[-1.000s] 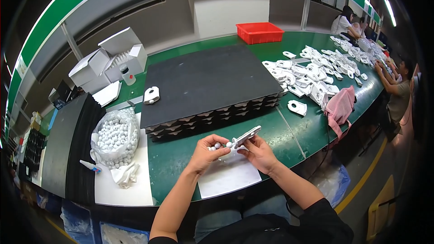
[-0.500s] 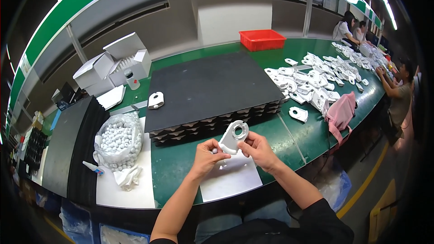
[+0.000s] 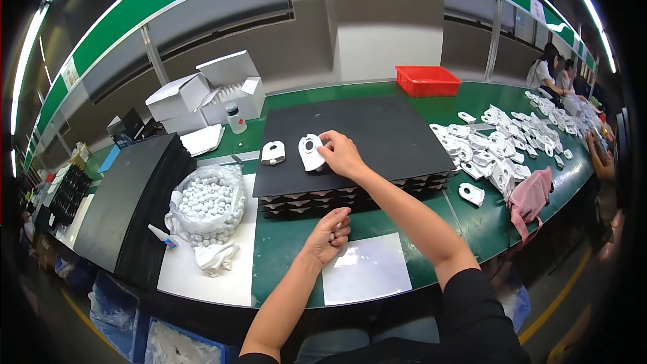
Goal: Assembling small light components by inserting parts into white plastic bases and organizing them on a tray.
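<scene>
My right hand (image 3: 342, 154) pinches a white plastic part (image 3: 309, 160) with a round hole, its rounded end pointing away from me. It is over the black board (image 3: 377, 125) on top of a stack; whether the part touches the board I cannot tell. A similar white piece (image 3: 273, 152) lies on the board to its left. My left hand (image 3: 327, 236) is curled closed near the front of the stack, with small white balls (image 3: 331, 236) showing between the fingers. Beside that hand a white sheet (image 3: 367, 271) lies on the green table.
Left of the stack stand a clear bag of white balls (image 3: 210, 197), a glue bottle (image 3: 162, 236) and more black boards (image 3: 128, 192). Behind are white boxes (image 3: 229, 98) and a red bin (image 3: 428, 81). Many white parts (image 3: 495, 145) and a pink cloth item (image 3: 530, 195) lie right. People work beyond.
My right hand has carried the white part from above the white sheet forward to the black board. The left hand has let go of that part and curled closed. The view has shifted.
</scene>
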The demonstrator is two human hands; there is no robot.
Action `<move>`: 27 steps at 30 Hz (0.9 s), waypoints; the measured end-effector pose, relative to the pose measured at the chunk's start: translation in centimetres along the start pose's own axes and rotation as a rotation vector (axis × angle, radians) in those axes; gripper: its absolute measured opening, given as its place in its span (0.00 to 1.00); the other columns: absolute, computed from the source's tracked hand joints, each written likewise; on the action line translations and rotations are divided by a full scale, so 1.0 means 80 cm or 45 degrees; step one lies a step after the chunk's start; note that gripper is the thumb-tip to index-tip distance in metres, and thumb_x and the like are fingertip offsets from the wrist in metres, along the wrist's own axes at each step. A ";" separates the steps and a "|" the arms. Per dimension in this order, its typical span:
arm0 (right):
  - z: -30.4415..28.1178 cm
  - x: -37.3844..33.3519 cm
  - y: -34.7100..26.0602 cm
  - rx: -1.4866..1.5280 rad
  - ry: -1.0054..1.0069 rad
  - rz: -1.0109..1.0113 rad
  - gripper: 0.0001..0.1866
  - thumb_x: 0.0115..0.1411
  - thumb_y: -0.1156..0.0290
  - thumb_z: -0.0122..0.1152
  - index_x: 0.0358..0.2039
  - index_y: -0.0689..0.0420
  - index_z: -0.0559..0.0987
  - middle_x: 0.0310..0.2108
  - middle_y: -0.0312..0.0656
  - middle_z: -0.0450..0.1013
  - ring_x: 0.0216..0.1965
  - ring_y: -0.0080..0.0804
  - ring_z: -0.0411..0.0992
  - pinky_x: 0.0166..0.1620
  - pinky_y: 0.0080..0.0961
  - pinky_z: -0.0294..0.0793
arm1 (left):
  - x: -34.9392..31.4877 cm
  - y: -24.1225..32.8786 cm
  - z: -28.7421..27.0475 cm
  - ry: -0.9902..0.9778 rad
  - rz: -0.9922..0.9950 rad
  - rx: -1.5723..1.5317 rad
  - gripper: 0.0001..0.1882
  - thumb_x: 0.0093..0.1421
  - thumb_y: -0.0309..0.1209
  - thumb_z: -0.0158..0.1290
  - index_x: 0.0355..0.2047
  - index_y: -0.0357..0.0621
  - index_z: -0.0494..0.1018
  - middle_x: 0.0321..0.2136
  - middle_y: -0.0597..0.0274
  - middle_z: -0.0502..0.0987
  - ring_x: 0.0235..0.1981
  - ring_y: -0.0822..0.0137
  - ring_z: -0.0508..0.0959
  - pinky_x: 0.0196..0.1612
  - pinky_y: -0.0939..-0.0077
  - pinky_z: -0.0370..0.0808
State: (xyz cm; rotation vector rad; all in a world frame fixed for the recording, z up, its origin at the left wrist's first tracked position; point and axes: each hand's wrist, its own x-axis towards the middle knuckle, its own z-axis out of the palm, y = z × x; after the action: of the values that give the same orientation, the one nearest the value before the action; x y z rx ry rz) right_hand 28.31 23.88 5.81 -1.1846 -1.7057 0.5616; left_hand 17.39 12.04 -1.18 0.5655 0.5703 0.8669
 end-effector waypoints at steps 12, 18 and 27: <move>0.051 0.070 0.007 -0.314 -0.020 0.295 0.11 0.41 0.65 0.61 0.23 0.60 0.79 0.25 0.46 0.75 0.32 0.37 0.74 0.39 0.27 0.70 | -0.002 0.002 0.001 0.018 -0.033 -0.152 0.21 0.51 0.17 0.42 0.47 0.40 0.57 0.30 0.60 0.65 0.18 0.78 0.59 0.11 0.90 0.50; -0.039 0.032 -0.004 -0.231 -0.048 0.063 0.11 0.45 0.66 0.58 0.28 0.58 0.79 0.26 0.45 0.75 0.31 0.35 0.74 0.38 0.26 0.71 | 0.002 0.003 0.003 0.012 -0.062 -0.049 0.21 0.55 0.20 0.45 0.49 0.44 0.57 0.30 0.62 0.66 0.16 0.81 0.56 0.11 0.92 0.48; -0.292 -0.102 0.075 -1.044 0.247 0.292 0.08 0.42 0.70 0.59 0.23 0.61 0.78 0.22 0.46 0.74 0.25 0.37 0.73 0.32 0.29 0.71 | -0.001 0.006 0.006 0.007 -0.010 -0.019 0.27 0.46 0.14 0.38 0.49 0.38 0.56 0.36 0.55 0.64 0.17 0.79 0.59 0.11 0.90 0.49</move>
State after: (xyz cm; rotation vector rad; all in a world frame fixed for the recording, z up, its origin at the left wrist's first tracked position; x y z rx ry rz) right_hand 52.40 15.89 7.88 -1.9507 -1.6772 -0.1656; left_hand 17.40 12.16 -0.50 0.5474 0.5705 0.8653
